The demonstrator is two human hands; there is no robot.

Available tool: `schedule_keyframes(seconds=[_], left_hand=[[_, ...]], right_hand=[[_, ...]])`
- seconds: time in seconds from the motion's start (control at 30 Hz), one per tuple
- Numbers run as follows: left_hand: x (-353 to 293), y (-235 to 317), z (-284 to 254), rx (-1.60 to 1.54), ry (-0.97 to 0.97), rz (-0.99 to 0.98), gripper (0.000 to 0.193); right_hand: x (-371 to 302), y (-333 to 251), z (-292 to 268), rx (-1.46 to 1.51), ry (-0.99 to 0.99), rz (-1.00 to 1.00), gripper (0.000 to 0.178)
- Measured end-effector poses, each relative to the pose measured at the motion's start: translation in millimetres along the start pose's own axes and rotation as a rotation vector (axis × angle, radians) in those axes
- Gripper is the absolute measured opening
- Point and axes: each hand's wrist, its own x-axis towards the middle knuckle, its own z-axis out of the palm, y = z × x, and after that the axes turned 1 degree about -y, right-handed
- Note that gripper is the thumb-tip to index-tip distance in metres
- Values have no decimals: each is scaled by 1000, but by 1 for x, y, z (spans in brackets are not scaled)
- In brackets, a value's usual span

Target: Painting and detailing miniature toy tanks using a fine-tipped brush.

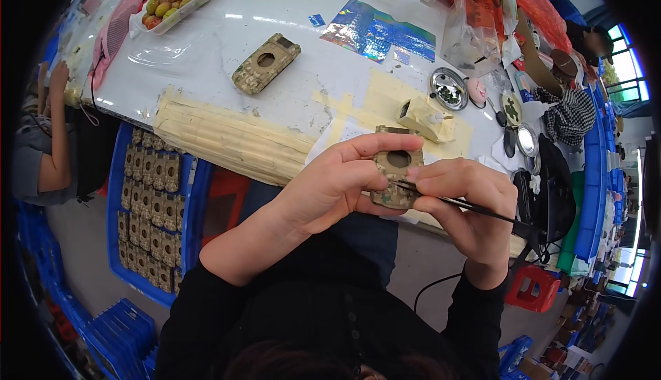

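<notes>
My left hand (327, 184) grips a camouflage-patterned toy vehicle hull (391, 198), tilted up above the table's front edge. A round hole shows in the hull's top. Black slim tweezers (475, 208) are pinched in my right hand (475, 191), and their tips reach the hull's surface between my two hands. Whether the tips hold a small part is too fine to make out. Just beyond my hands, a cream-coloured block (427, 120) sits on yellowish tape. Farther left on the table lies another camouflage hull (267, 63) with a similar hole.
A round metal dish (432, 89) with small dark green pieces stands at the right, near bags and clutter. Fruit fills a clear tray (193, 7) far left. A blue crate (116, 242) below left holds several rows of hulls. Another person's arm (56, 132) shows left.
</notes>
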Motion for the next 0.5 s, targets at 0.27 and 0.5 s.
schedule_keyframes(seconds=[0.27, 0.5], left_hand=[[-1, 0, 1, 1, -3, 9, 60], [-3, 2, 4, -12, 6, 3, 62]], right_hand=[[0, -1, 0, -2, 5, -8, 18], [-1, 0, 1, 33, 26, -19, 18]])
